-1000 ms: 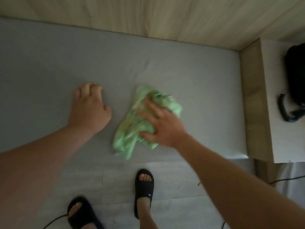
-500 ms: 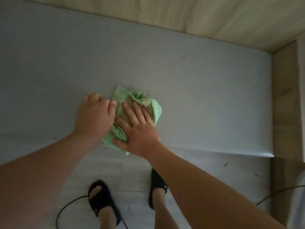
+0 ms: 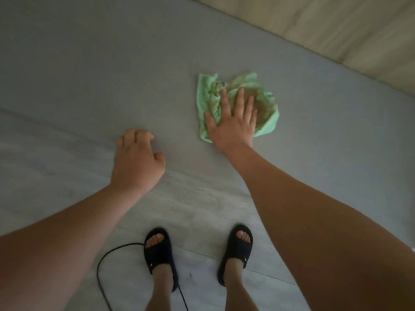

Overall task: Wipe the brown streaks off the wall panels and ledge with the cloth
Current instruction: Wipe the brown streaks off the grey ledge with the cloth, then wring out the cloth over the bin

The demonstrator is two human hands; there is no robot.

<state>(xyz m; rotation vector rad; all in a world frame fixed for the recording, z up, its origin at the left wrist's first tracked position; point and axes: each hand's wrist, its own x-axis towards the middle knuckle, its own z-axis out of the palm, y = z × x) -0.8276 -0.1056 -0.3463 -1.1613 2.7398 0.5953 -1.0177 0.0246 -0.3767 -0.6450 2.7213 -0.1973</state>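
Right hand [image 3: 231,124] flat on cloth [image 3: 205,95], grey panel [image 3: 112,63].
Grey panel lay under both hands, wood-grain panel [image 3: 336,30] beyond the right fingertips. Right hand pressed the green, brown-stained cloth, fingers straight and spread. Left hand [image 3: 137,162] sat apart to its left, loosely curled, holding nothing. Black sandals [image 3: 159,250], black cable [image 3: 98,271] behind the wrists.

The left hand [image 3: 137,162] and right hand [image 3: 231,129] are bare, like the forearms [image 3: 67,232]. The left sandal [image 3: 160,254] and right sandal [image 3: 235,250] are black open-toed slides, each strap bearing a small white mark.
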